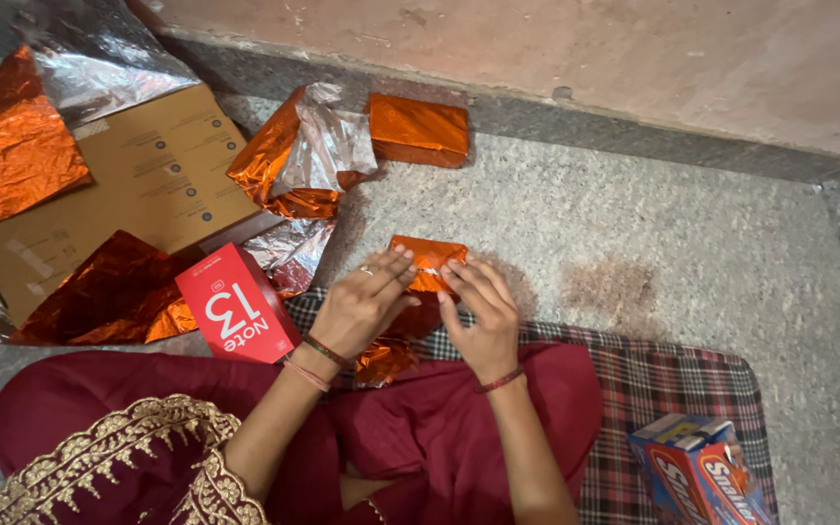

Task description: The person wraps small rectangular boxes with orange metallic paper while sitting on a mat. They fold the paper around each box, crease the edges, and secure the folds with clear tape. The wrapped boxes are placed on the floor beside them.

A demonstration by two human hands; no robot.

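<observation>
Head view. Both hands worked at a small parcel half-covered in orange foil, which lay on the stone floor at the far edge of a plaid mat. The left hand pressed down on the parcel's left side, fingers spread, a ring on one of them. The right hand pinched and held the foil at the parcel's right edge, fingertips curled onto it. Loose orange foil trailed from the parcel toward the person, down onto the mat.

A red box stood tilted just left of the left wrist. Beyond it lay a flat brown cardboard sheet, with crumpled orange-and-silver foil sheets on and around it. A finished orange-wrapped parcel sat near the wall, well apart from the hands. A blue and red carton rested on the mat's right corner (partly cut off by the frame edge). Maroon cloth with gold trim covered the lap.
</observation>
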